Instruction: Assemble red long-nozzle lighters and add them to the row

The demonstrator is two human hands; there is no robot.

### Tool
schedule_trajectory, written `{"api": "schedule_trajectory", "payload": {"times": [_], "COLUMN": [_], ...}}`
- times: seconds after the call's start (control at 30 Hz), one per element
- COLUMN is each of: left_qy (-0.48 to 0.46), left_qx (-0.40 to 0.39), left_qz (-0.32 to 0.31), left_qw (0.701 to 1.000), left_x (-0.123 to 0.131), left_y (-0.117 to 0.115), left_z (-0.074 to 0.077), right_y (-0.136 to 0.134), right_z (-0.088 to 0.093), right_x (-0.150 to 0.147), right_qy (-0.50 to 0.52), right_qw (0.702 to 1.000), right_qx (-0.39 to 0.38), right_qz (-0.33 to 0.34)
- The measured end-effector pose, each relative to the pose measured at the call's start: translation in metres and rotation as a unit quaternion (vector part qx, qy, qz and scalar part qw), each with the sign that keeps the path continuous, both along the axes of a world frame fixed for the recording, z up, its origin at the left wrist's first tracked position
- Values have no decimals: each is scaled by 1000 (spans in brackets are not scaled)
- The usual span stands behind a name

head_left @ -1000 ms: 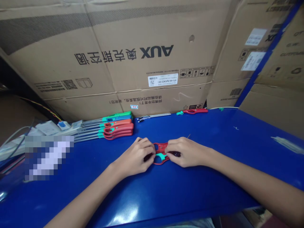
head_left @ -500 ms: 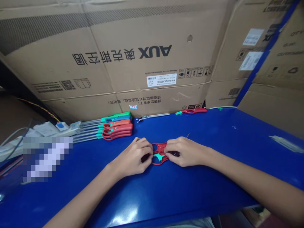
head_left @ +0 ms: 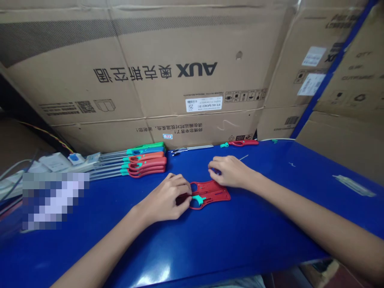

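Observation:
Two red lighter handle shells (head_left: pixel 214 188) lie side by side, hollow faces up, on the blue table. In the nearer shell sits a green trigger (head_left: pixel 198 199). My left hand (head_left: pixel 172 197) is closed on the shells' left end, thumb nearest me and fingers on the far side. Just above the far shell's right part is my right hand (head_left: pixel 229 171), its fingers bent toward the thumb. Whatever its fingertips may hold is too small to make out. A thin rod (head_left: pixel 244 157) lies just beyond this hand.
Several finished-looking lighters (head_left: pixel 147 162) are stacked at back left beside a power strip (head_left: pixel 87 162). Thin metal tubes (head_left: pixel 199 147) and a red lighter handle (head_left: pixel 243 143) lie along the cardboard wall (head_left: pixel 168 40). Clear strips (head_left: pixel 354 186) rest at the right.
My right hand has lifted off the shells' right end and moved away from me, uncovering that end. My left hand keeps its hold at the left end.

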State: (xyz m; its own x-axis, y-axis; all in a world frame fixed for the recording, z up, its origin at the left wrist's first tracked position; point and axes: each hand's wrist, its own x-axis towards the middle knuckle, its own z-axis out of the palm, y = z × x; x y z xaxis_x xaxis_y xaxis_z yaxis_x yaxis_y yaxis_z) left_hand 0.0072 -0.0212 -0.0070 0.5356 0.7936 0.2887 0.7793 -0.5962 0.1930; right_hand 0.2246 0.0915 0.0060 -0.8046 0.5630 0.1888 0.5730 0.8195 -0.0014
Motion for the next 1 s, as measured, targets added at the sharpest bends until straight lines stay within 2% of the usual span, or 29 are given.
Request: {"api": "schedule_trajectory", "payload": {"times": [0.1, 0.2, 0.33, 0.43, 0.57, 0.7, 1.0], "left_qy": [-7, -9, 0, 4, -1, -1, 9], "left_qx": [11, 8, -5, -11, -12, -14, -5], "left_qz": [3, 3, 9, 6, 6, 10, 15], "left_qw": [1000, 1000, 1000, 1000, 1000, 1000, 1000], "left_x": [0, 2, 4, 3, 3, 3, -1], "left_y": [-1, -3, -3, -2, 0, -2, -4], "left_z": [2, 4, 3, 0, -1, 0, 7], "right_y": [38, 73, 98, 103, 102, 98, 78], "right_z": [3, -2, -13, -17, -16, -11, -2], "right_x": [-22, -51, -80, -87, -82, -69, -30], "right_qy": [-25, -47, -63, -74, -82, -84, -100], "right_qw": [998, 993, 990, 989, 990, 992, 993], "right_qx": [3, -8, -18, -15, -1, 2, -54], "right_qz": [-62, -107, -126, -127, -111, -90, -41]}}
